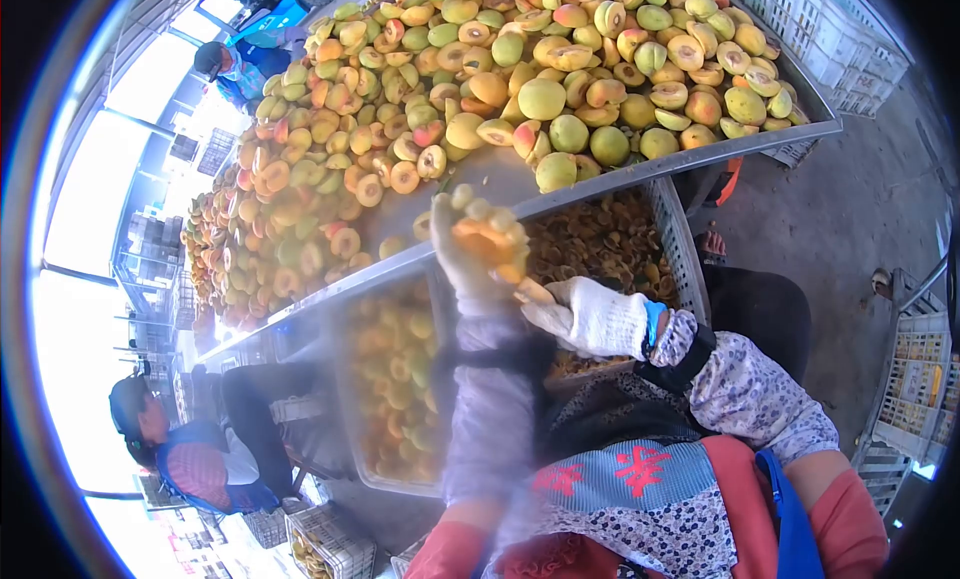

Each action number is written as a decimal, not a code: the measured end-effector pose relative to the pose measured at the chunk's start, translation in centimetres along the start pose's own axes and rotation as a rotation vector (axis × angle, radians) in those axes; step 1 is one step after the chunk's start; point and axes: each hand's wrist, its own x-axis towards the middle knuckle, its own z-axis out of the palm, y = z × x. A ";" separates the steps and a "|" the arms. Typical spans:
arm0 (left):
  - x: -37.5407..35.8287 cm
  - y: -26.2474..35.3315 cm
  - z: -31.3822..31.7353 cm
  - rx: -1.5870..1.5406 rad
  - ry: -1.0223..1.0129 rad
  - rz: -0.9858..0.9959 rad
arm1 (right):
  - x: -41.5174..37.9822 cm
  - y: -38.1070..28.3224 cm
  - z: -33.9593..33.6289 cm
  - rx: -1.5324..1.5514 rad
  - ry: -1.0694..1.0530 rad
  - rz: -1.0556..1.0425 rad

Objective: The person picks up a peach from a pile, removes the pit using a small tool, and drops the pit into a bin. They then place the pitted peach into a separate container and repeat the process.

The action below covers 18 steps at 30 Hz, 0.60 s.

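Note:
My left hand [458,260], in a pale glove, is closed around an orange peach half [486,241] with its cut side showing. Close beside it, my right hand [600,317] in a white knitted glove pinches a slim tan piece [535,292] at the fruit's lower edge. What that piece is, I cannot tell. Both hands are over the near edge of a metal table [500,179] heaped with whole and halved peaches [540,99]. Under them sits a crate [683,249] of brown peach pits [600,239].
A plastic bin [350,419] of peach halves stands left of my left forearm. One person [215,449] sits at lower left; another person [240,74] is at the table's far side. White crates [820,39] are stacked at upper right, and more crates [915,379] stand at right.

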 end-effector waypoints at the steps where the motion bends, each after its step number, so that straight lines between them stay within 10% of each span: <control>1: 0.4 0.9 -0.6 0.046 0.018 0.083 | 0.6 2.8 0.7 -0.225 0.090 -0.094; 6: -5.1 8.4 3.5 0.690 0.537 0.304 | -1.2 1.4 -1.7 -0.721 0.143 0.118; 8: -6.4 16.6 -4.1 1.866 0.309 0.470 | -1.5 1.2 -1.9 -0.728 0.299 0.087; 11: -5.1 17.7 -2.6 1.997 0.575 0.561 | -0.1 2.5 -1.3 -0.674 0.361 0.065; 18: 12.1 7.6 0.1 2.462 -0.219 0.533 | 0.4 0.0 -1.4 -0.663 0.394 0.064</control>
